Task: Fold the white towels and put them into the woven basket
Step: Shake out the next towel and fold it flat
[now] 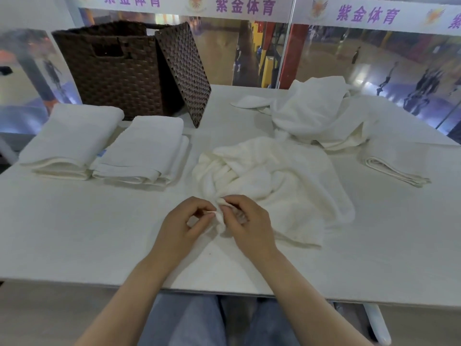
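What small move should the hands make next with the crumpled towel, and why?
Probably draw the hands apart along the edge. The left hand and right hand pinch one corner of the crumpled towel together, so it cannot be folded until spread flat.

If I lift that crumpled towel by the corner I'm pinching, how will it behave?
The crumpled towel will probably hang limp, since it lies in soft folds. It likely drags across the table before clearing. Both hands pinch one corner, so it should unfurl unevenly.

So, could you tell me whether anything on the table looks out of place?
Only the basket's lid: it is off and leans tilted against the basket. Otherwise it's towels, folded or still crumpled, and both hands pinch one crumpled towel.
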Demonstrator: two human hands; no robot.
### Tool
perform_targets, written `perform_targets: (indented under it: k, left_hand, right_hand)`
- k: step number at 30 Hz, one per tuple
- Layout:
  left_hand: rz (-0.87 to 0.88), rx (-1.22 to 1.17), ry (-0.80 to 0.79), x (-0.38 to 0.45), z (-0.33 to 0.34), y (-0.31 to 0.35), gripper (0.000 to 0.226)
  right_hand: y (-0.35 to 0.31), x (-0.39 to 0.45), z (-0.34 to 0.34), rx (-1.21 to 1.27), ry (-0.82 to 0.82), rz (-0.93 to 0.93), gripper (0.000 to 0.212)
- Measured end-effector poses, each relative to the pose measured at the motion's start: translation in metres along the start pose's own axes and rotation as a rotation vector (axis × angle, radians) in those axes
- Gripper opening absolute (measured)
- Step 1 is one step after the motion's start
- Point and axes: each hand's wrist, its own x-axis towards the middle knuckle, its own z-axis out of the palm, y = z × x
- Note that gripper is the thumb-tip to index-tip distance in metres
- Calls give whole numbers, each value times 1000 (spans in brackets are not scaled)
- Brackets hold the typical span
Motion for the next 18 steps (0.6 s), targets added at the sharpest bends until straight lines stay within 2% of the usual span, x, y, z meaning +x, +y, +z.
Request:
perform_targets:
  k: [5, 12, 18]
  left_hand:
    - [77, -12, 17, 4, 1, -4, 13]
    - [65, -55, 21, 5, 2, -7, 11]
    - [-7, -5, 53, 5, 5, -7, 12]
  right_hand:
    - [-1, -5, -4, 14, -69, 4, 12]
    - [-5, -6, -6, 8, -123, 30, 2]
    - [-6, -7, -6, 6, -152, 13, 4]
